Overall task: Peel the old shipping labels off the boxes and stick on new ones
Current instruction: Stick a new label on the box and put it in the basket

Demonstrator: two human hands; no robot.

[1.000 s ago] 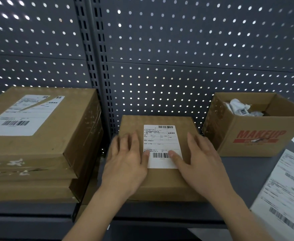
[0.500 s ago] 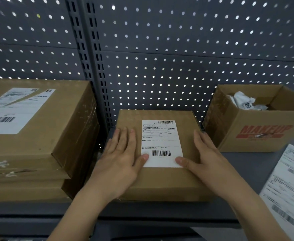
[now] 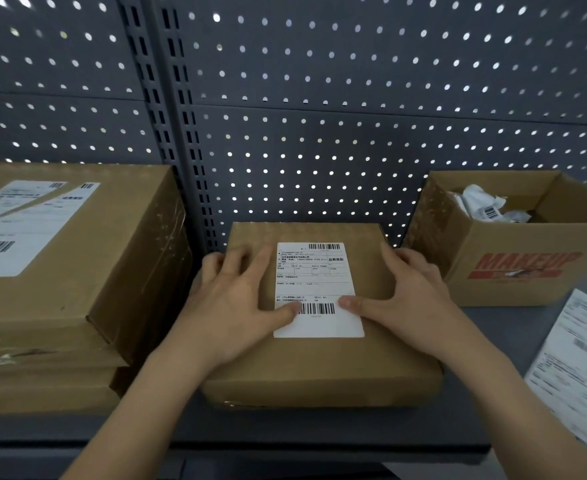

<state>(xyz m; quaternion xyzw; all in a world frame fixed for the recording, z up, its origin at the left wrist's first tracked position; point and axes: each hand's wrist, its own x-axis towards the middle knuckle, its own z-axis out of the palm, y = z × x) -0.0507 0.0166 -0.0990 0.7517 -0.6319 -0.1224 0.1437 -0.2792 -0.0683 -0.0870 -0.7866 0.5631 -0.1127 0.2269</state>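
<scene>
A small flat cardboard box (image 3: 320, 368) lies on the grey shelf in front of me. A white shipping label (image 3: 314, 271) with barcodes sits flat on its top. My left hand (image 3: 236, 303) is on the box's left side, its outer fingers curled over the left edge and its thumb pressing on the label's lower left by the barcode. My right hand (image 3: 413, 299) mirrors it on the right side, with fingers bent over the right edge and the thumb on the label's lower right.
A stack of larger boxes (image 3: 77, 289) with a label on top stands at the left, close to the small box. An open MAKEUP carton (image 3: 527, 271) holding crumpled old labels (image 3: 482, 206) stands at the right. Label sheets (image 3: 576, 368) lie at the right edge. A pegboard wall rises behind.
Both hands slid outward from lying flat beside the label to the box's side edges, and their fingers curled over them. The thumbs stayed on the label's lower corners.
</scene>
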